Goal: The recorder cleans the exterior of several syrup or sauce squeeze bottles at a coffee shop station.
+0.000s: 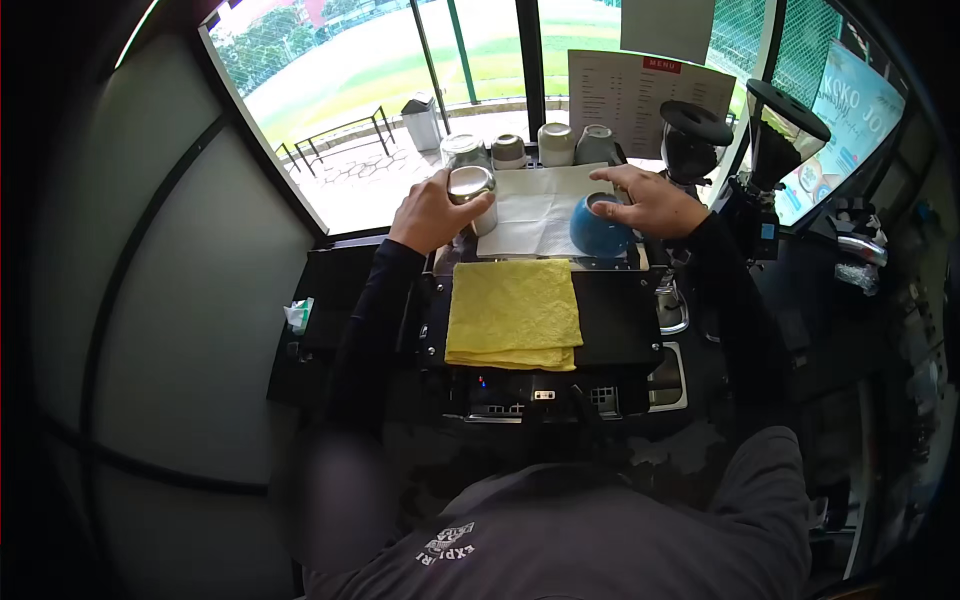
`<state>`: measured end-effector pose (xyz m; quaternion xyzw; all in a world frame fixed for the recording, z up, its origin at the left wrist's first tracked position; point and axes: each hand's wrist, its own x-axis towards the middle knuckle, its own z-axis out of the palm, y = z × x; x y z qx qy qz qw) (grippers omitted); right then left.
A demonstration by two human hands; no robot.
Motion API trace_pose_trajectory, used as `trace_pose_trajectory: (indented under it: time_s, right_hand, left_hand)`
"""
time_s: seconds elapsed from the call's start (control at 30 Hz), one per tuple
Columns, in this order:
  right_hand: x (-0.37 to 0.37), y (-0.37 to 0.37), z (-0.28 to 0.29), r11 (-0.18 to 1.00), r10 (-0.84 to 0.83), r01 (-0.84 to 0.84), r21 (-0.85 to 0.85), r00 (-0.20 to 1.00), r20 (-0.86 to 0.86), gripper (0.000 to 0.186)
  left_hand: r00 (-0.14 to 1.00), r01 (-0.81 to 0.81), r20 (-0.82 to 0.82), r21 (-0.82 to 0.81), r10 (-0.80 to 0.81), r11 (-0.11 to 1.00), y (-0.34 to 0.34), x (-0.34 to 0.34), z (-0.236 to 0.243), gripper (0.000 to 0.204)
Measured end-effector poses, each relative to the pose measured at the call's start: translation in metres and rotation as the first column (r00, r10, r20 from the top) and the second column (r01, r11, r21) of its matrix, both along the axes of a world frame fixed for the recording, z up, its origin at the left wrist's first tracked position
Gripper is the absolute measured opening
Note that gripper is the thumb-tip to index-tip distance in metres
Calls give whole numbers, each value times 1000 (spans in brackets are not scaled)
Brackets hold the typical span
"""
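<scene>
My left hand [433, 212] is closed around a pale grey cup [484, 215], upside down with its base up, at the left edge of a white sheet [530, 205]. My right hand [652, 203] is closed over a blue cup [598, 232], also bottom up, at the sheet's right front corner. The sheet covers the top of a black coffee machine [620, 330]. Nearer to me, a folded yellow cloth [513, 315] lies on the same machine.
Behind the sheet stand several upturned cups, among them a glass [464, 151] and a white cup [555, 146]. Two coffee grinders [695, 135] rise at the right. A menu board [620, 105] leans by the window. A metal pitcher [672, 305] sits right of the machine.
</scene>
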<state>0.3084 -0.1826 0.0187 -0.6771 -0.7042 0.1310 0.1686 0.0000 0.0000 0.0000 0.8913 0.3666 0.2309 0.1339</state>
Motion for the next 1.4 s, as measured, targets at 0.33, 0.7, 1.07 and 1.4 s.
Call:
trace_pose_trajectory:
  time_s: [0.33,0.7,1.07,1.4]
  right_hand:
    - [4,1,-46,985,127,-132,111,990,58,91]
    - [-30,-121,4,856,440,-209,473,776,-452,78]
    - [-239,-195,-123,133,350,-977,-169,205,-914,41]
    - [-493,-199,-115,-302,447,-951,-70,-77,-891,46]
  left_hand:
    - [987,-133,-63,167,145,977,-26,7,-3,109]
    - [685,-453,686,139,245,881,-231,-84,-40,81]
    - [-168,-886,762,162,626,-435,-602,-341,-91,67]
    - [-326,-628,823,179,465,-758,-724,-466,-53,74]
